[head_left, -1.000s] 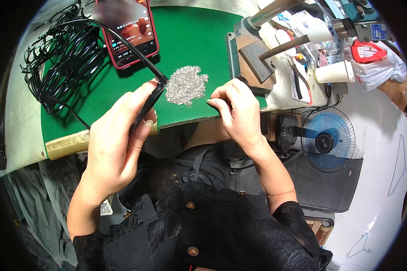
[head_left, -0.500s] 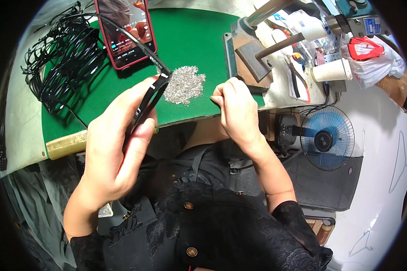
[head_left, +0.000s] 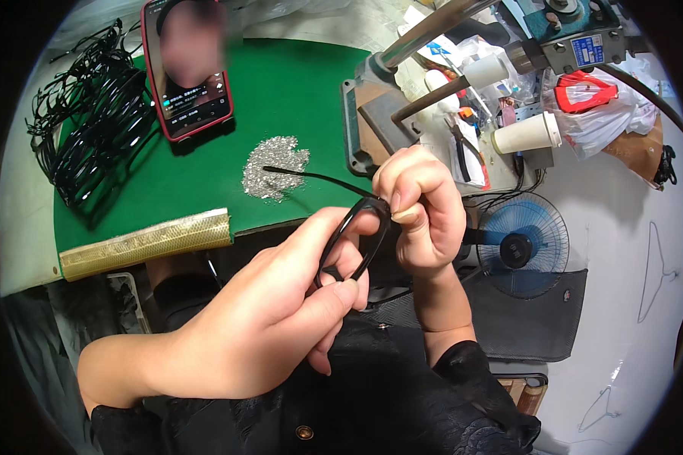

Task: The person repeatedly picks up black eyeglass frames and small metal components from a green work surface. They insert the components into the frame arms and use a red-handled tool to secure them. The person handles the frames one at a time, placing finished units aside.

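A green felt-covered workbench [head_left: 281, 98] fills the upper view, a blue floor fan [head_left: 522, 244] standing below its right end. At the mat's left lies a tangled heap of black spectacle frames [head_left: 91, 129]; a red-cased phone [head_left: 187, 72] rests beside it. Lower, the left hand [head_left: 273, 318] curls its fingers around a black plastic eyeglass frame [head_left: 354, 239] — held above the lap. The right hand [head_left: 423, 208] pinches that frame's upper corner, fingers closed tight. Behind them sits a small pile of silvery metal bits [head_left: 275, 168].
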{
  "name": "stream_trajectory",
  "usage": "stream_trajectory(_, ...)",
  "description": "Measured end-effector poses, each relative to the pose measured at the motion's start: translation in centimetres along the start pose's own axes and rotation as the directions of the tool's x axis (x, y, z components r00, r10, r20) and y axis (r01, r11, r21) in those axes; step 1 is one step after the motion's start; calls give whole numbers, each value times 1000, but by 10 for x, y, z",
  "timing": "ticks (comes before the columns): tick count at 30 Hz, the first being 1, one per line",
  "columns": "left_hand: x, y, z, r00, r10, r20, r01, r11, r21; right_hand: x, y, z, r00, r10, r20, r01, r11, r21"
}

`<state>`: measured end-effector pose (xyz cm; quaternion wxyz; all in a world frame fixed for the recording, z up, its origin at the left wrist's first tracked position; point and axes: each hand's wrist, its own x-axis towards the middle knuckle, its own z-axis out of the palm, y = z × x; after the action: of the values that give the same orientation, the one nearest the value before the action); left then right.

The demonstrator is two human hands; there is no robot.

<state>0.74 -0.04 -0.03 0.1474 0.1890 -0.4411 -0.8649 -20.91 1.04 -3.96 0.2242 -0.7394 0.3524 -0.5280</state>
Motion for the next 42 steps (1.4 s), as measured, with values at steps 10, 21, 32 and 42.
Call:
stream_trajectory(10,0,-6,3,999,44,-1,-43,982,184,0,-6,-1,1000,3,7,-3,997,-77)
stream_trajectory(21,1,-7,0,999,10,32,-13,996,83,-5,-7,0,995,83,-50,-83,997,-2)
stream_trajectory(32,1,-5,-2,997,-49,58,57,987,-148,-5,-7,2,992,84,-89,-81,996,36)
stream_trajectory(42,3,-3,-4,997,-55,63,66,977,-202,-2,-5,0,996,48,-79,-45,998,38)
